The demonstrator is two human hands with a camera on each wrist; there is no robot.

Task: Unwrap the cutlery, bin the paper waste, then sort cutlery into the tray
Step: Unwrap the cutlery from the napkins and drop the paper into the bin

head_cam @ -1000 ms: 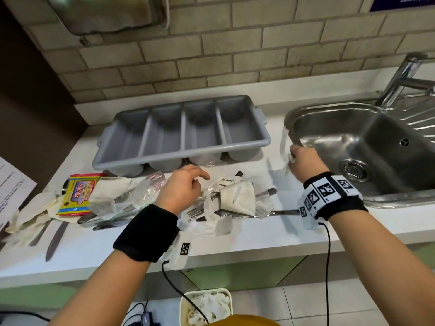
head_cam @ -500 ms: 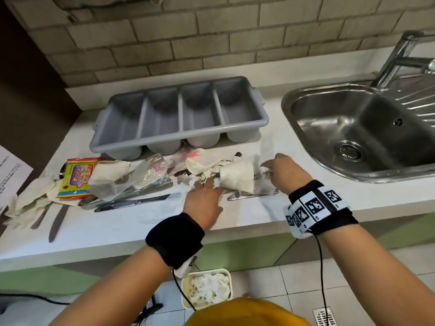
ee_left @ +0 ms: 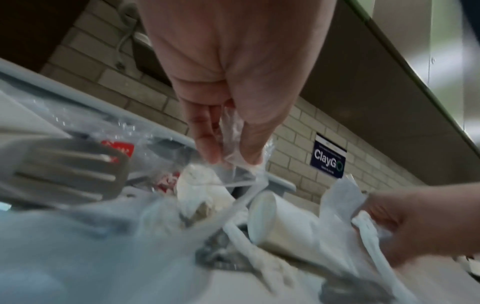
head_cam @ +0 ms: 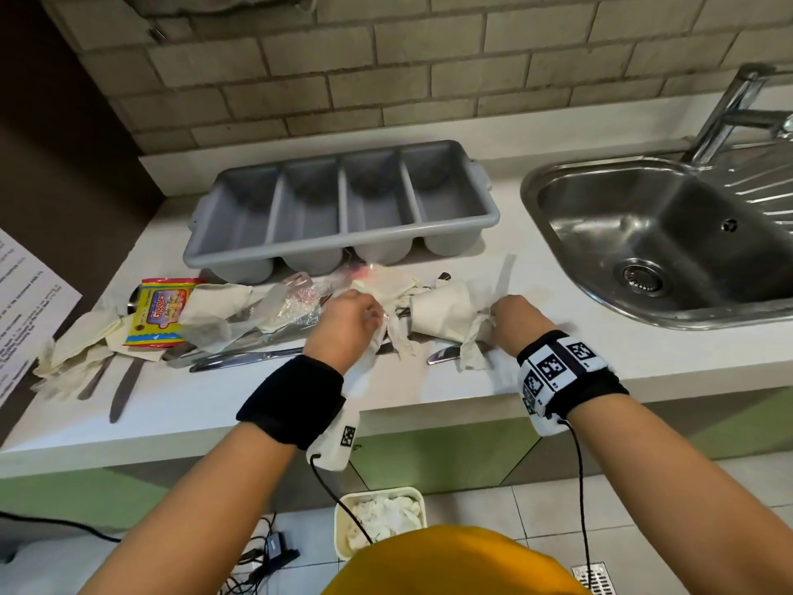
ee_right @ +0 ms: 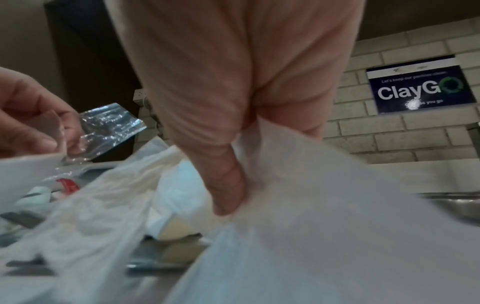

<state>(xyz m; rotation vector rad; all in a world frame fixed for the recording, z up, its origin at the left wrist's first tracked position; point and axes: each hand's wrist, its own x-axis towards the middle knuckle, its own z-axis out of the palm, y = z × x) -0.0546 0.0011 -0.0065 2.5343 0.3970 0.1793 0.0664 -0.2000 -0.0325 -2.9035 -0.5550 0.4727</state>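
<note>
A heap of torn paper napkins (head_cam: 446,317), clear plastic wrappers (head_cam: 296,302) and metal cutlery (head_cam: 244,360) lies on the white counter (head_cam: 429,388) in front of the grey four-slot tray (head_cam: 343,208), whose slots hold nothing. My left hand (head_cam: 356,319) pinches a clear plastic wrapper (ee_left: 231,131) between thumb and fingers. My right hand (head_cam: 510,322) grips a white paper napkin (ee_right: 298,216) at the heap's right end. A fork head (ee_left: 64,162) shows large and blurred in the left wrist view.
A steel sink (head_cam: 669,238) with a tap (head_cam: 738,109) lies to the right. A yellow snack packet (head_cam: 161,309) and more napkins lie at the left with knives (head_cam: 124,388). A cream bin (head_cam: 382,519) with paper waste stands on the floor below the counter.
My right hand came down from near the sink's edge to the heap and took hold of napkin paper. My left hand moved right into the heap and pinched plastic wrap.
</note>
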